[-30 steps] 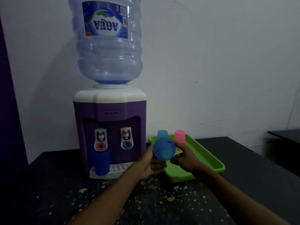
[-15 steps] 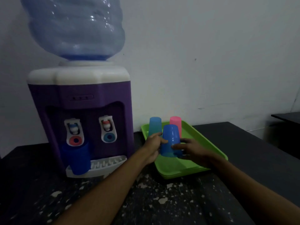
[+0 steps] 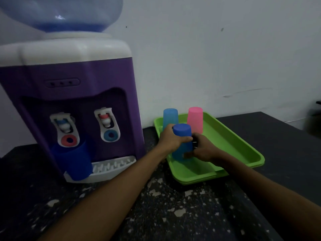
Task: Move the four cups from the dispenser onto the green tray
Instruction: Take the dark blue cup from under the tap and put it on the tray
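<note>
**Blue cup gripped in both hands over green tray**

Left hand [image 3: 171,139] wrapped around upper part of inverted blue cup [image 3: 182,132], fingers curled shut across its side. Right hand [image 3: 202,150] closed on lower part of same cup, from opposite side, fingertips near rim. Cup upside down, base on top, mouth at or just above floor of green tray [image 3: 231,143]; contact with tray floor impossible to tell. Just beyond the hands, at far end of tray, light blue cup [image 3: 170,117] and pink cup [image 3: 194,119], both inverted, side by side and slightly apart, light blue one partly hidden behind left hand. Well to left of the hands, dark blue cup [image 3: 73,162] upright on white drip grille of purple dispenser [image 3: 78,73], under tap with red ring. Large water bottle [image 3: 60,13] seated on dispenser's white top. Tray and dispenser both on dark speckled surface [image 3: 165,206], tray just right of dispenser. Both forearms bare, stretched forward from near edge of view.
</note>
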